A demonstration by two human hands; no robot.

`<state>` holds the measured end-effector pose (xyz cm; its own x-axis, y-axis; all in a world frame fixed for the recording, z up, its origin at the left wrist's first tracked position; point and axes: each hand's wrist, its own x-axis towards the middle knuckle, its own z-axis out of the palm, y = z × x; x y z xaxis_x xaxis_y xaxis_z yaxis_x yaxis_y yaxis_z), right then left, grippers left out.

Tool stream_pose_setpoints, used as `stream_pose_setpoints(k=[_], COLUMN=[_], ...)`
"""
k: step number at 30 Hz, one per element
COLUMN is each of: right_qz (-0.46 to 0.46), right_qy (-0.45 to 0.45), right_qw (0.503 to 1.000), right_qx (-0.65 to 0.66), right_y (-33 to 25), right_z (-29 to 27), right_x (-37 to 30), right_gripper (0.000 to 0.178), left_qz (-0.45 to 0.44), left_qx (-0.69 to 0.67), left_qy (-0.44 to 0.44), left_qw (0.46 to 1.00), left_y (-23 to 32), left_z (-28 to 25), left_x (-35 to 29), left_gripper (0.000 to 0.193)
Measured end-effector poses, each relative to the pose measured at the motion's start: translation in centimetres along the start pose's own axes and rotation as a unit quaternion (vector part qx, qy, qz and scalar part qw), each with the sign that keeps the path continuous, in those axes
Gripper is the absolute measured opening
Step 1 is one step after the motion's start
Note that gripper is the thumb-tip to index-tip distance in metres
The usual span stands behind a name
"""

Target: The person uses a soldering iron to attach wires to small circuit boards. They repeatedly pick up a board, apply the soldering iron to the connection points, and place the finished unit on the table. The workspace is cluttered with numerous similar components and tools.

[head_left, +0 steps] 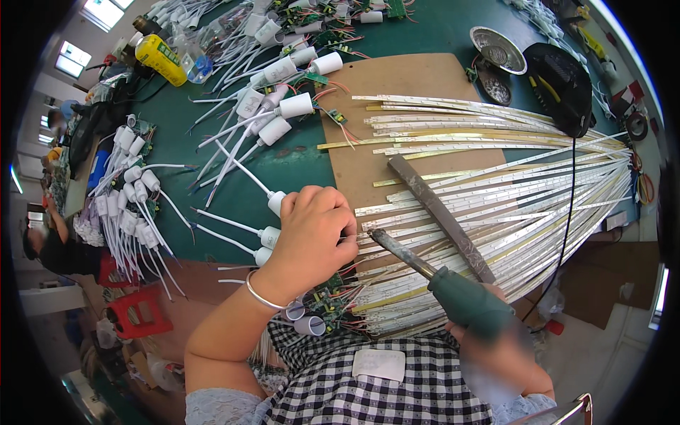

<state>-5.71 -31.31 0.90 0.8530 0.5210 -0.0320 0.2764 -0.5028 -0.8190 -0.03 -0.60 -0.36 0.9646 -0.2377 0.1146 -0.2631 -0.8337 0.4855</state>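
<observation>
My right hand (pixel 496 348), partly blurred, is wrapped around the green handle of a soldering iron (pixel 464 301). The iron's dark tip points up and left, close to the fingers of my left hand (pixel 312 237). Those fingers are pinched together at the left ends of the LED strips (pixel 453 205); what they hold is hidden. White lamp caps (pixel 269 237) with white cables lie just left of this hand. Below it, green circuit boards (pixel 329 301) with thin red wires rest by the strip ends. A dark flat metal bar (pixel 439 216) lies across the strips.
A brown board (pixel 411 74) lies under the strips on the green table (pixel 297 166). More lamp caps (pixel 131 188) are piled left and at the back. A metal dish (pixel 498 49), a black object (pixel 559 85) with a cord, and a yellow bottle (pixel 160 59) stand farther off. A person (pixel 64 244) is at left.
</observation>
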Motion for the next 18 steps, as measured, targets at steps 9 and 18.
stream_pose_setpoints(k=[9, 18], right_qz=[-0.063, -0.098], right_qy=[0.01, 0.004], right_qw=[0.995, 0.988], right_qx=[-0.078, -0.121], right_y=[-1.2, -1.5], right_z=[0.1, -0.1], right_x=[1.2, 1.5], right_gripper=[0.049, 0.046], left_qz=[0.013, 0.009], left_qx=[-0.005, -0.002], left_qy=[0.012, 0.004], left_qw=[1.0, 1.0], left_y=[-0.3, -0.3], left_z=[0.2, 0.1], left_x=[-0.1, -0.1], left_gripper=[0.011, 0.013])
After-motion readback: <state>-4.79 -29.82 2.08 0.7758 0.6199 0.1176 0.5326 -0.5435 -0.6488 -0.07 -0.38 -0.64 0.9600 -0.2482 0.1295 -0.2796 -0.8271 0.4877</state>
